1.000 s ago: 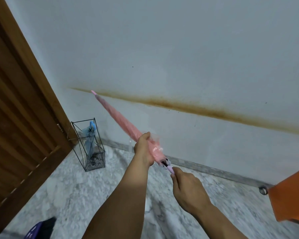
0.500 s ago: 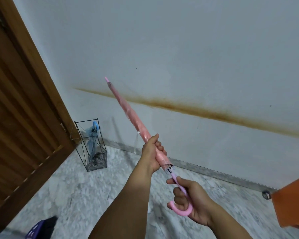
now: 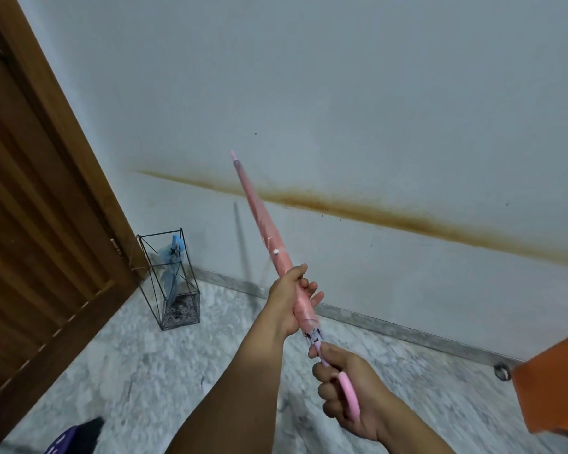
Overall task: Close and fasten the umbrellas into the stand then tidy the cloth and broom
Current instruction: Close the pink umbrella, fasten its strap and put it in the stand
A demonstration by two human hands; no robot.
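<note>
A closed pink umbrella [image 3: 263, 221] points up and to the left, its tip in front of the wall. My left hand [image 3: 291, 298] is wrapped around the folded canopy near its lower end. My right hand [image 3: 348, 391] grips the pink curved handle below. A small white strap button shows on the canopy just above my left hand. A black wire umbrella stand [image 3: 169, 280] sits on the floor in the corner by the door, with a closed blue umbrella [image 3: 173, 271] standing inside it.
A wooden door [image 3: 43, 224] fills the left side. The white wall [image 3: 374, 93] has a brown stain line. An orange object [image 3: 558, 381] juts in at the right edge, and a dark purple item [image 3: 76, 437] lies at the bottom left on the marble floor.
The pink umbrella has swung more upright, its tip rising and moving right. My right hand shifted from the shaft end to a full grip on the curved handle.
</note>
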